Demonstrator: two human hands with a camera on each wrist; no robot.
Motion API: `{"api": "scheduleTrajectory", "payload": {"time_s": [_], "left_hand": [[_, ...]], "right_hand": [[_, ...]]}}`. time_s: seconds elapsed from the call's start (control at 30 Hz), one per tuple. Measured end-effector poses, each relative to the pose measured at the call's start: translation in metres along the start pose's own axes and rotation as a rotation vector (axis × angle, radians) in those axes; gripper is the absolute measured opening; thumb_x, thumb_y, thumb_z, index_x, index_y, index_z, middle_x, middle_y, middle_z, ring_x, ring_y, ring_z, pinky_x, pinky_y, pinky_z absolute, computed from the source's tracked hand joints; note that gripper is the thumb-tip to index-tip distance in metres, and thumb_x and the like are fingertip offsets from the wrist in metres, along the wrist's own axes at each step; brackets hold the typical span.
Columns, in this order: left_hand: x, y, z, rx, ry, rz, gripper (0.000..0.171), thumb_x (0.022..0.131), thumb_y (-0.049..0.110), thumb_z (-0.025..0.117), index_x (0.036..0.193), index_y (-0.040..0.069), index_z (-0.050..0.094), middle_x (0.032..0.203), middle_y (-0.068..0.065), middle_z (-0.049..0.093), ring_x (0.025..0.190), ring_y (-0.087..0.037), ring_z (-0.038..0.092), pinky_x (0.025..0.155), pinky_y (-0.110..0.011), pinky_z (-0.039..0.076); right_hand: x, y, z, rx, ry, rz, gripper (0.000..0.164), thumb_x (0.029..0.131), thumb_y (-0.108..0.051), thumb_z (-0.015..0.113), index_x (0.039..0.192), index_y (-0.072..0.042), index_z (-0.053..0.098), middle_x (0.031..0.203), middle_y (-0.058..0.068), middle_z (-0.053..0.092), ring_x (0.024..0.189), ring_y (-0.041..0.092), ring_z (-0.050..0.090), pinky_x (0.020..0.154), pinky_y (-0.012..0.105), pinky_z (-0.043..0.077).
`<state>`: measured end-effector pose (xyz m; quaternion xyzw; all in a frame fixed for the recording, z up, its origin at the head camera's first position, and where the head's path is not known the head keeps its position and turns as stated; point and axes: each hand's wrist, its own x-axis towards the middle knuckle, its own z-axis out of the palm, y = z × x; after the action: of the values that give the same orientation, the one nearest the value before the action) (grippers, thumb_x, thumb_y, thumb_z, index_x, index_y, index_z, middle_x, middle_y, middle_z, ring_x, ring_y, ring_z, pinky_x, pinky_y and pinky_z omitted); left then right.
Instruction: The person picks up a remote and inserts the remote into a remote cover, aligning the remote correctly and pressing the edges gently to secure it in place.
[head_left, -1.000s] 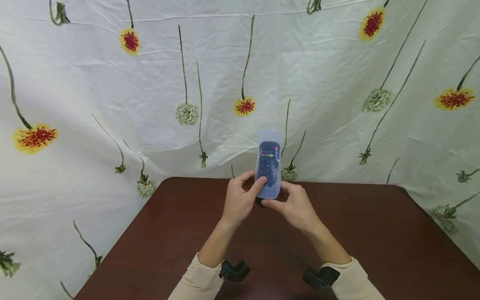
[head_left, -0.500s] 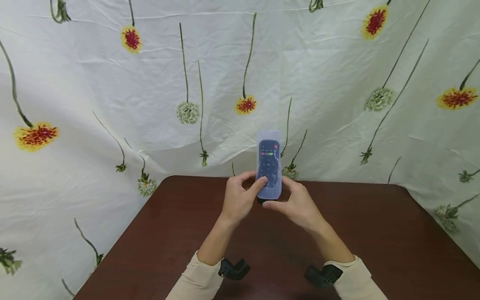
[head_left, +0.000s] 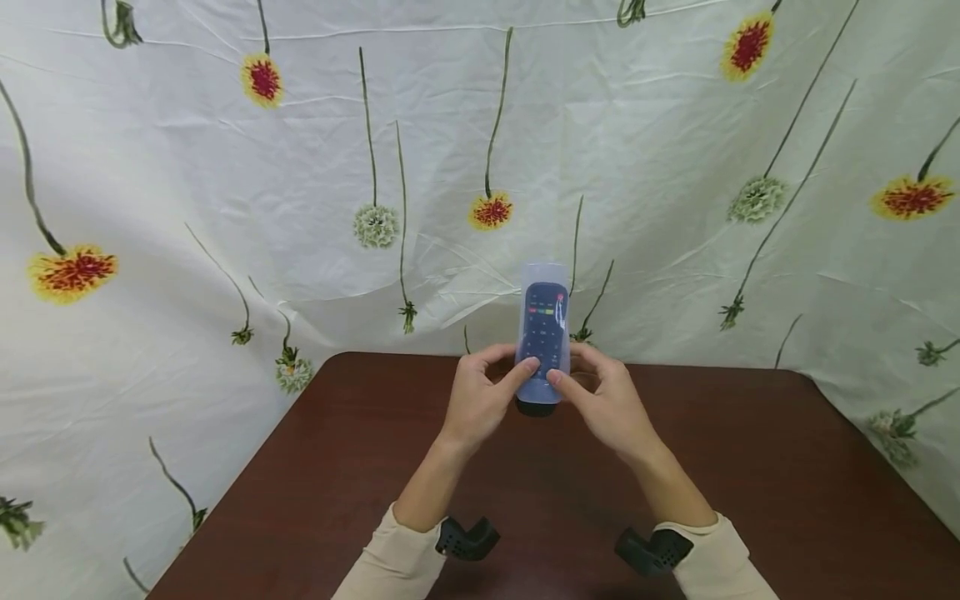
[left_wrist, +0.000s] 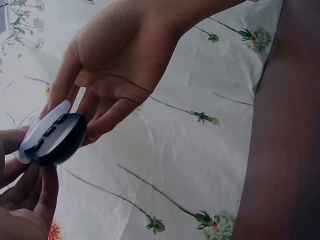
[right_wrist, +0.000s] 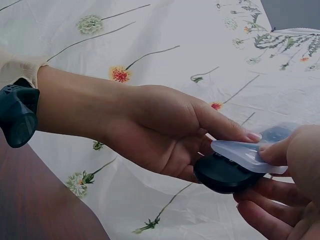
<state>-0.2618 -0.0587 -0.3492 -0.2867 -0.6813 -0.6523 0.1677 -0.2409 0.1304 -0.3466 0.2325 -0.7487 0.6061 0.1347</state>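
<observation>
A dark remote control (head_left: 543, 329) with coloured buttons shows through a translucent sleeve-like cover (head_left: 545, 272). Its black lower end (head_left: 536, 409) sticks out below the cover's edge, also plain in the left wrist view as a rounded black end (left_wrist: 75, 137). My left hand (head_left: 477, 398) grips the left side, thumb on the front over the cover and fingers behind. On the other side my right hand (head_left: 613, 407) pinches the lower right edge, its thumb on the cover's front (right_wrist: 235, 152). The fingers behind the remote are largely hidden in the head view.
A dark brown table (head_left: 375, 467) lies below both hands. Behind it hangs a white cloth (head_left: 450, 150) printed with flowers. Black wrist devices (head_left: 468, 539) sit at both cream sleeves (head_left: 405, 554).
My right thumb has moved from the remote's bottom end up onto the cover's front. Remote and cover have shifted slightly right. The left hand keeps its grip.
</observation>
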Motion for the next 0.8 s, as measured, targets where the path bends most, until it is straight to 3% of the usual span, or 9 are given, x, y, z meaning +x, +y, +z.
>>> {"api": "scheduleTrajectory", "payload": {"time_s": [0.13,0.23,0.37,0.43,0.6,0.8], "left_hand": [[-0.0005,-0.0007,-0.0018,-0.038,-0.051,-0.043,0.031,0.097,0.012,0.075,0.124,-0.002,0.072,0.114,-0.011,0.073,0.103,-0.023,0.067,0.083,-0.034,0.059],[-0.0003,-0.0018,-0.0032,-0.081,-0.131,-0.084,0.040,0.096,0.009,0.076,0.133,-0.002,0.067,0.119,-0.013,0.070,0.107,-0.025,0.066,0.088,-0.036,0.058],[-0.0004,-0.0046,-0.0026,-0.080,-0.256,-0.146,0.049,0.091,0.005,0.080,0.137,0.000,0.064,0.118,-0.012,0.070,0.102,-0.025,0.070,0.087,-0.037,0.058],[-0.0005,-0.0060,-0.0010,-0.063,-0.286,-0.165,0.048,0.090,0.004,0.081,0.135,0.000,0.065,0.117,-0.011,0.072,0.098,-0.024,0.072,0.086,-0.036,0.059],[-0.0006,-0.0063,0.0025,-0.069,-0.266,-0.179,0.038,0.090,0.000,0.079,0.127,-0.005,0.069,0.112,-0.015,0.073,0.094,-0.025,0.075,0.084,-0.037,0.060],[-0.0013,-0.0025,0.0012,-0.052,-0.239,-0.146,0.034,0.089,-0.002,0.079,0.121,-0.006,0.071,0.102,-0.015,0.074,0.086,-0.022,0.073,0.080,-0.035,0.060]], "right_hand": [[0.0003,0.0011,-0.0017,-0.040,0.040,-0.050,0.034,0.101,-0.009,0.068,0.133,0.002,0.065,0.108,0.016,0.070,0.088,0.026,0.070,0.075,0.043,0.061],[0.0011,0.0023,-0.0035,-0.038,0.081,-0.068,0.032,0.101,-0.006,0.068,0.131,0.003,0.065,0.108,0.017,0.070,0.086,0.025,0.070,0.073,0.040,0.062],[0.0017,0.0019,-0.0061,-0.042,0.136,-0.067,0.031,0.101,-0.004,0.068,0.131,0.004,0.065,0.108,0.018,0.070,0.085,0.025,0.071,0.073,0.033,0.061],[0.0018,0.0014,-0.0072,-0.071,0.156,-0.069,0.031,0.101,-0.005,0.068,0.130,0.003,0.066,0.109,0.017,0.071,0.087,0.024,0.070,0.074,0.029,0.059],[0.0031,0.0006,-0.0088,-0.114,0.167,-0.085,0.029,0.100,-0.006,0.069,0.128,0.003,0.067,0.111,0.015,0.073,0.098,0.024,0.068,0.080,0.024,0.055],[0.0031,0.0021,-0.0083,-0.108,0.131,-0.086,0.032,0.102,-0.008,0.067,0.132,0.003,0.065,0.113,0.015,0.072,0.102,0.024,0.067,0.083,0.024,0.055]]}}
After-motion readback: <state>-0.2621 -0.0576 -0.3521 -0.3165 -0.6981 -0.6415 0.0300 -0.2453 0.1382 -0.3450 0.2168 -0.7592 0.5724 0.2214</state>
